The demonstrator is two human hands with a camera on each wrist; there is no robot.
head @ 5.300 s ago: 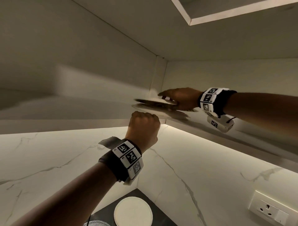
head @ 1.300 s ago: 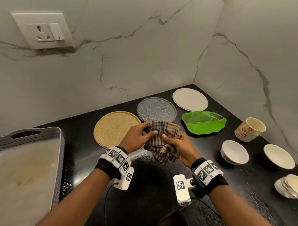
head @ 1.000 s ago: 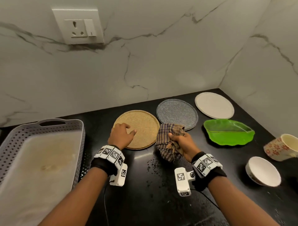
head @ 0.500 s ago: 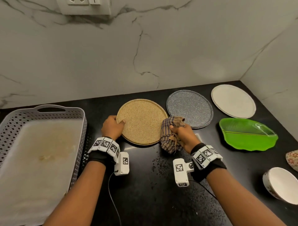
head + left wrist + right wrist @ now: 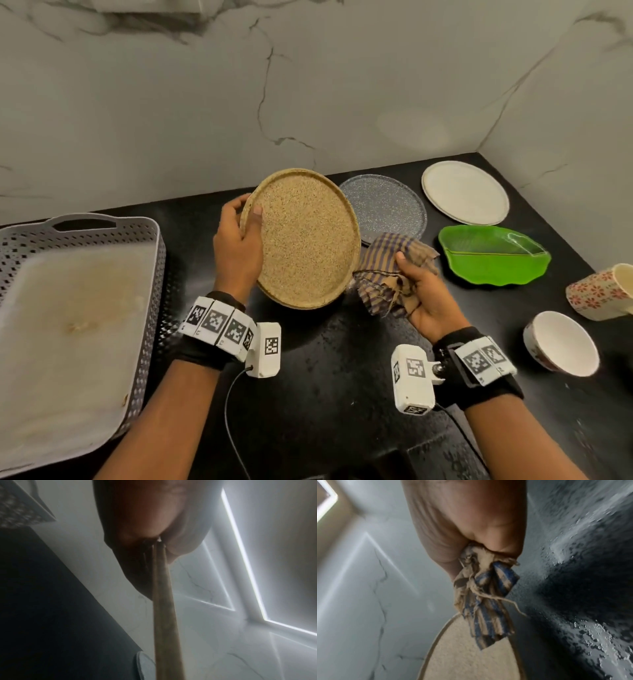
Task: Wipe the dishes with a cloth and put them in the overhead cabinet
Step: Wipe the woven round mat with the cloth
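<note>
My left hand (image 5: 239, 236) grips the left rim of a round tan speckled plate (image 5: 305, 240), thumb on its face, and holds it tilted up off the black counter (image 5: 325, 377). In the left wrist view the plate (image 5: 163, 615) shows edge-on under my hand (image 5: 145, 534). My right hand (image 5: 421, 294) holds a bunched striped brown-and-blue cloth (image 5: 394, 270) just right of the plate's lower rim. The right wrist view shows the cloth (image 5: 486, 601) hanging from my fist (image 5: 471, 527) above the plate (image 5: 467, 653).
On the counter behind lie a grey speckled plate (image 5: 387, 209), a white plate (image 5: 466, 195) and a green leaf-shaped dish (image 5: 493, 257). A flowered cup (image 5: 603, 294) and a white bowl (image 5: 561, 342) sit at the right. A grey perforated basket (image 5: 150, 274) stands left. Marble walls enclose the corner.
My left hand has lifted the tan plate off the counter and tilted it up. The right hand with the cloth has turned palm up beside the plate's rim.
</note>
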